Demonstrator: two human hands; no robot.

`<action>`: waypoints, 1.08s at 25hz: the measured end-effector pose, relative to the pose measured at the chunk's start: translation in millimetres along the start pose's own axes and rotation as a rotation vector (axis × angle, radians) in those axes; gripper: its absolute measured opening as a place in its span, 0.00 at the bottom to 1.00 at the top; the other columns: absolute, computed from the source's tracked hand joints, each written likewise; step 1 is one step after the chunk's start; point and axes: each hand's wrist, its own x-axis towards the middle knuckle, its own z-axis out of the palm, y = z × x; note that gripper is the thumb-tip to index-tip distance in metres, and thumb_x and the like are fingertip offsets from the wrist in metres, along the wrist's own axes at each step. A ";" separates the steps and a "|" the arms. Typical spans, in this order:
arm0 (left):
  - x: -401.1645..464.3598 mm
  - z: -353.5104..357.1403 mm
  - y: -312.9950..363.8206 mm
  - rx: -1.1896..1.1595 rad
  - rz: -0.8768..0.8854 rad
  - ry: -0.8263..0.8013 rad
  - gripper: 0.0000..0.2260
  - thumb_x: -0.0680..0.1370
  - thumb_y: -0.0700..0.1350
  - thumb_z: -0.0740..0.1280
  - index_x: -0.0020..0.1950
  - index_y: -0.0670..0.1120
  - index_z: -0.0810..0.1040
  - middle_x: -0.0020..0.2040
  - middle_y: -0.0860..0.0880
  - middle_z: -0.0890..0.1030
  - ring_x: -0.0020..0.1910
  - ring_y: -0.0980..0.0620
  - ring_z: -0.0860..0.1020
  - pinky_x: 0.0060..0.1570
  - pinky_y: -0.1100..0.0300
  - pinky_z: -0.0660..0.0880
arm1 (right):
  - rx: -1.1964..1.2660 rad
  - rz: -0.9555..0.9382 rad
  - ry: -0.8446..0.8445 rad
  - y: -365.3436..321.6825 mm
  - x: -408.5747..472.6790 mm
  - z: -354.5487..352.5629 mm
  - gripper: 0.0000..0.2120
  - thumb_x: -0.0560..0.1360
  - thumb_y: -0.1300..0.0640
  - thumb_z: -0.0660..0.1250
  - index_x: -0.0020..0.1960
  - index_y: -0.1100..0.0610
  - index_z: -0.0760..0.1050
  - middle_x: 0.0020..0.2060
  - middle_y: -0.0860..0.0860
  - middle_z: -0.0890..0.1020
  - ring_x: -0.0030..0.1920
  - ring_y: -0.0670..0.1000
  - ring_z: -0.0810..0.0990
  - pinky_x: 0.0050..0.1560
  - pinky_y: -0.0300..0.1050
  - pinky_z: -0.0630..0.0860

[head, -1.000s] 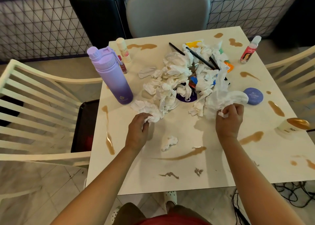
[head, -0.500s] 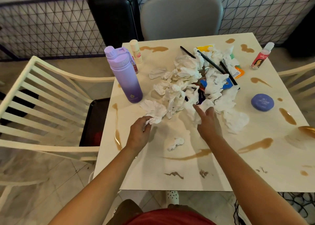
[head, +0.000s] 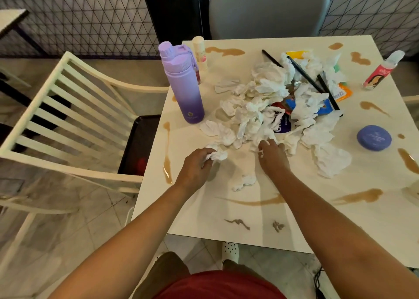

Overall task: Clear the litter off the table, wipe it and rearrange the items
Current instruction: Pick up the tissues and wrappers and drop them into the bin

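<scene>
A heap of crumpled white tissues (head: 269, 99) covers the middle of the white table (head: 204, 219), mixed with coloured wrappers and black straws (head: 303, 74). My left hand (head: 196, 168) grips a crumpled tissue (head: 217, 155) at the heap's near left edge. My right hand (head: 273, 157) reaches into the heap's near edge, its fingers curled round a tissue (head: 264, 140). One small tissue wad (head: 244, 182) lies alone between my hands. Brown spills (head: 358, 196) streak the tabletop.
A purple bottle (head: 183, 83) stands at the table's left, a cream tube (head: 200, 53) behind it. A blue round tin (head: 374, 137) and a red-labelled bottle (head: 382, 69) sit at the right. A white slatted chair (head: 68, 121) with a black tray (head: 138, 146) stands left; a grey chair (head: 267, 10) behind.
My right hand let go of the tissue bunch on the right and moved left into the heap's near edge. My left hand kept its tissue. The view shifted left.
</scene>
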 end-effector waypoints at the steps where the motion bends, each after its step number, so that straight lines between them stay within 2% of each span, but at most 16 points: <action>1: -1.6 -1.0 0.9 -0.006 0.006 0.009 0.11 0.78 0.37 0.62 0.60 0.42 0.76 0.58 0.45 0.79 0.57 0.49 0.76 0.54 0.71 0.65 | 0.044 0.036 0.045 -0.5 -0.3 -1.9 0.11 0.77 0.62 0.57 0.59 0.59 0.70 0.59 0.58 0.73 0.57 0.63 0.69 0.53 0.54 0.69; 3: -4.4 -3.6 1.5 -0.023 0.020 0.027 0.12 0.78 0.37 0.63 0.60 0.42 0.76 0.58 0.45 0.79 0.57 0.49 0.76 0.54 0.70 0.66 | 0.150 0.085 0.204 -7.6 -5.7 -8.7 0.10 0.76 0.61 0.59 0.56 0.61 0.71 0.55 0.59 0.75 0.55 0.63 0.70 0.52 0.55 0.68; 5: -5.8 -7.4 4.0 -0.054 0.045 0.045 0.11 0.77 0.37 0.63 0.59 0.41 0.77 0.57 0.45 0.79 0.57 0.49 0.76 0.53 0.72 0.67 | 0.270 0.052 0.416 -22.1 -16.3 -15.9 0.08 0.74 0.62 0.61 0.52 0.63 0.73 0.51 0.61 0.77 0.51 0.65 0.72 0.48 0.55 0.70; 8: -9.6 -15.2 15.6 -0.137 0.085 0.095 0.10 0.78 0.37 0.63 0.59 0.42 0.77 0.56 0.48 0.80 0.56 0.52 0.76 0.53 0.76 0.67 | 0.382 -0.143 0.723 -45.5 -32.7 -26.6 0.06 0.72 0.60 0.61 0.47 0.61 0.71 0.44 0.61 0.78 0.43 0.64 0.75 0.43 0.48 0.70; 11: -14.0 -33.8 24.2 -0.264 0.084 0.151 0.10 0.78 0.39 0.63 0.59 0.44 0.76 0.54 0.50 0.80 0.52 0.57 0.76 0.54 0.70 0.70 | 0.551 -0.343 0.833 -74.8 -41.5 -47.8 0.05 0.72 0.60 0.61 0.46 0.57 0.66 0.41 0.62 0.77 0.43 0.59 0.75 0.45 0.44 0.69; 13: -18.7 -53.6 19.8 -0.383 0.077 0.215 0.09 0.78 0.40 0.64 0.58 0.46 0.76 0.49 0.52 0.80 0.46 0.60 0.75 0.52 0.63 0.73 | 0.665 -0.407 0.784 -102.8 -48.8 -54.6 0.05 0.72 0.60 0.61 0.46 0.56 0.66 0.40 0.62 0.77 0.44 0.55 0.73 0.45 0.42 0.69; 16: -30.2 -88.8 -0.3 -0.508 0.009 0.321 0.07 0.78 0.39 0.63 0.55 0.47 0.75 0.44 0.55 0.78 0.40 0.63 0.75 0.42 0.67 0.74 | 0.763 -0.435 0.630 -150.9 -59.8 -45.5 0.04 0.72 0.58 0.59 0.46 0.54 0.66 0.41 0.61 0.76 0.43 0.53 0.72 0.45 0.39 0.68; 18: -40.8 -113.0 -16.3 -0.607 -0.061 0.409 0.07 0.79 0.39 0.61 0.52 0.49 0.75 0.45 0.53 0.78 0.42 0.60 0.76 0.41 0.66 0.75 | 0.780 -0.452 0.566 -182.6 -68.1 -32.4 0.04 0.72 0.57 0.59 0.46 0.55 0.67 0.40 0.60 0.76 0.43 0.52 0.72 0.45 0.39 0.68; 21: -64.5 -161.9 -62.7 -0.777 -0.223 0.566 0.10 0.79 0.38 0.61 0.50 0.52 0.75 0.49 0.46 0.78 0.47 0.50 0.77 0.43 0.58 0.77 | 0.808 -0.464 0.445 -252.3 -86.3 -6.8 0.06 0.72 0.59 0.61 0.45 0.63 0.71 0.41 0.55 0.75 0.43 0.49 0.72 0.45 0.35 0.67; 23: -88.3 -194.4 -101.3 -0.839 -0.314 0.636 0.11 0.79 0.37 0.60 0.49 0.54 0.75 0.51 0.43 0.78 0.49 0.44 0.77 0.45 0.53 0.77 | 0.828 -0.452 0.320 -301.9 -99.0 13.6 0.05 0.73 0.62 0.63 0.46 0.63 0.71 0.42 0.49 0.73 0.43 0.44 0.70 0.46 0.32 0.67; 27: -138.5 -242.1 -179.2 -0.893 -0.499 0.668 0.10 0.79 0.38 0.59 0.49 0.54 0.73 0.45 0.49 0.79 0.45 0.46 0.78 0.41 0.53 0.77 | 0.828 -0.477 0.092 -384.2 -123.1 61.2 0.04 0.74 0.62 0.63 0.47 0.61 0.72 0.44 0.47 0.73 0.44 0.39 0.68 0.46 0.26 0.65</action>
